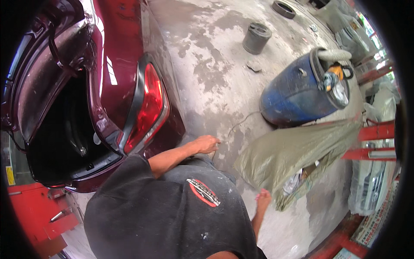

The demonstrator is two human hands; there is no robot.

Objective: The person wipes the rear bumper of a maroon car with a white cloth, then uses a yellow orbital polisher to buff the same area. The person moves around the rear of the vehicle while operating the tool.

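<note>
"Which hand was nearer the bag?"

"The right hand (264, 196), low and just right of the middle of the frame. The olive plastic bag (280, 149) began just beside it and lay up and to the right."

"Was the hand holding it?"

"I couldn't tell. The fingers looked curled, with nothing clearly in them, and I couldn't make out any contact."

"And the left hand?"

"The left hand (207, 144) was near the centre, left of the bag and apart from it. Its fingers bent downward; whether they gripped anything was hidden."

"How did the bag lie?"

"On the floor, its long axis slanting from lower centre up toward the right edge. Pale, crumpled contents (294, 183) showed at an opening on its lower side, up and right of the right hand."

"Any writing?"

"Nearest, the black shirt (164, 211) at lower centre had a red-and-white emblem (203, 193), tilted, with lettering across it. Beyond the bag, I made out no lettering on the blue barrel (293, 95) at upper right. Out by the lower right rim, a pale sign (376, 220) carried dark and red print, bent by the lens."
</note>
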